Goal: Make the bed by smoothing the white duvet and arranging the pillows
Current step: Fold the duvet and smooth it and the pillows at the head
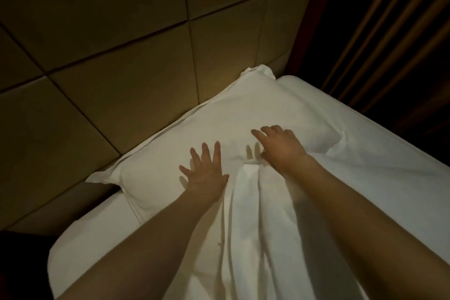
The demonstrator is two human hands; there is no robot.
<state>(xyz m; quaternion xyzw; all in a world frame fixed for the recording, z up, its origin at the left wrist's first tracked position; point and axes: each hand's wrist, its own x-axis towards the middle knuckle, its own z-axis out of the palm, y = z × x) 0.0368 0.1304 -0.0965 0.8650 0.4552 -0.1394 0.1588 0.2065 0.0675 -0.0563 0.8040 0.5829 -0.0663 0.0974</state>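
1. The white fabric pillow [219,124] lies on the white sheeted mattress [365,134], against the padded panelled headboard [121,44] behind it.
2. The white rumpled duvet [255,214] lies before the pillow, between both forearms.
3. The left hand [204,175] rests flat on the pillow; the right hand [277,146] rests to its right.
4. The pleated curtain [389,31] hangs right of the headboard.

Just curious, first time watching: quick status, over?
Left hand flat, fingers spread, on pillow. Right hand on pillow beside it. Duvet bunched, not yet smoothed. Nothing in the way.
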